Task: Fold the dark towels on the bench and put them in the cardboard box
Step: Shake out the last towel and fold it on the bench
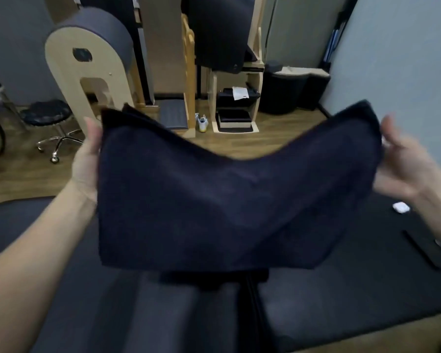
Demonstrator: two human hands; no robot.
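A dark navy towel (pixel 227 200) hangs in the air above the dark padded bench (pixel 61 289), doubled over and sagging in the middle. My left hand (pixel 87 159) grips its upper left corner. My right hand (pixel 402 169) holds its upper right corner, and that hand is blurred. Under the towel's lower edge a dark folded piece (pixel 214 276) lies on the bench. No cardboard box is in view.
A small white case (pixel 400 207) and a thin black strip (pixel 420 253) lie on the bench at the right. Beyond the bench on the wooden floor stand a black swivel stool (pixel 46 115), a wooden arched barrel unit (pixel 87 64), wooden racks and a black bin (pixel 283 90).
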